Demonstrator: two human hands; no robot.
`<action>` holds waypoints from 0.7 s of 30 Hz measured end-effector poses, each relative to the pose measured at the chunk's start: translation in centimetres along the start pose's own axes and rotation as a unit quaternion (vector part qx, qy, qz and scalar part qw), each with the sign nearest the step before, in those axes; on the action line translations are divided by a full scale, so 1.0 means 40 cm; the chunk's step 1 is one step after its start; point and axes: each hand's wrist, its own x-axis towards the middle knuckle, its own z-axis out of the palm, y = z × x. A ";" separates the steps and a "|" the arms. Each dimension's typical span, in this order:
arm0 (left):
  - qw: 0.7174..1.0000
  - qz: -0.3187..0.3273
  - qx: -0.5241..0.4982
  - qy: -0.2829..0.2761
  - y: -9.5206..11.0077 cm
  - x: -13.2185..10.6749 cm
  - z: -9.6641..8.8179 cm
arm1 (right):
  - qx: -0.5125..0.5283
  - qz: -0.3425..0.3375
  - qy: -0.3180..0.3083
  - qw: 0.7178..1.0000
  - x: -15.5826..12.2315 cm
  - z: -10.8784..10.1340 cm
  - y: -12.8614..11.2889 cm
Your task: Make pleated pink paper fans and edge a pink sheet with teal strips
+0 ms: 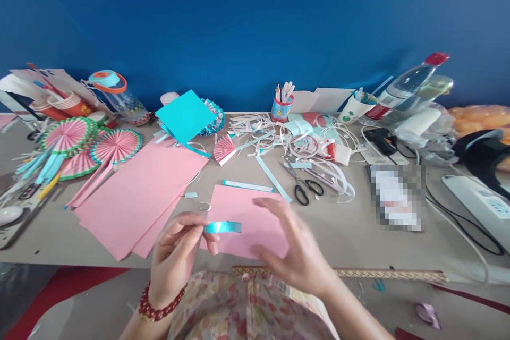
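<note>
My left hand point(181, 247), with a red bead bracelet at the wrist, pinches one end of a short, shiny turquoise strip point(223, 227). The strip's free end points right, over a pink paper sheet point(235, 204) on the table. My right hand point(292, 249) hovers at that sheet's right side, thumb and fingers spread, holding nothing. A narrow strip of turquoise and white point(247, 186) lies along the sheet's far edge. Larger pink sheets point(143, 191) overlap to the left. Black-handled scissors point(305, 188) rest on the right, near a pale blue strip point(273, 178).
Pleated paper fans point(116, 146) lie at the left, and a turquoise square point(186, 117) at the back. Paper scraps point(255, 126) pile near a pen cup point(282, 108). A tilted plastic bottle point(402, 87), a blurred-out phone point(396, 196) and a power strip point(484, 199) are at the right.
</note>
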 end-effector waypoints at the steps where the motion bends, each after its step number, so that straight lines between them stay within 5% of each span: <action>1: 1.000 -0.004 -0.002 0.007 0.001 0.000 0.005 | 0.047 0.013 -0.018 0.999 0.002 0.039 -0.018; 6: 0.998 0.019 -0.002 0.059 0.007 -0.002 0.004 | 0.184 0.110 0.052 0.975 -0.001 0.119 -0.023; 13: 0.999 -0.036 -0.011 0.023 -0.015 -0.009 -0.039 | 0.241 0.164 0.003 0.957 -0.009 0.053 -0.001; 21: 0.979 -0.041 0.196 0.037 -0.004 0.002 -0.044 | 0.279 0.256 -0.032 0.925 -0.040 0.034 0.018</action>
